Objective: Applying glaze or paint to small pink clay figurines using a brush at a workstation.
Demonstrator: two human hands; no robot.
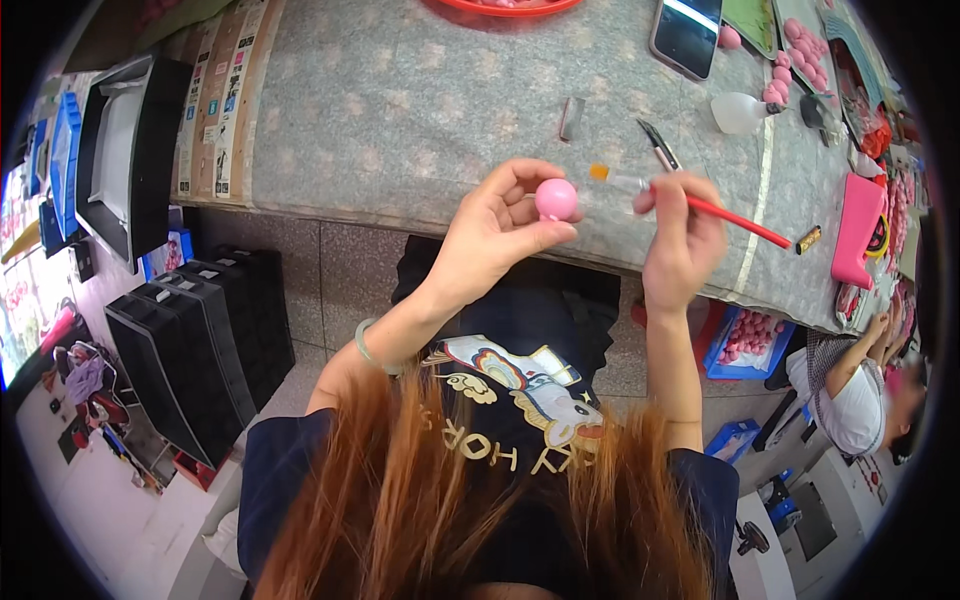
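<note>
Between the thumb and fingers of my left hand [500,225] is a small glossy pink ball [556,199], with a little nub at its lower side. My right hand [684,235] grips a flat paintbrush [735,218] with a red handle, a pale ferrule and orange-yellow bristles. The bristle tip points left toward the ball and stays a short way apart from it. Both hands are above the near edge of the cloth-covered table [380,120]. Just beyond the brush lies a dark, slim craft knife [660,146]. A small flat metal piece [572,119] rests farther back.
At the back right are a phone [687,36], a squeeze bottle [740,113] and several pink balls [806,55]. A red tray [505,6] sits at the far edge. Black crates [190,340] stand left. Another person [850,400] works at the right. A blue bin [745,370] holds pink balls.
</note>
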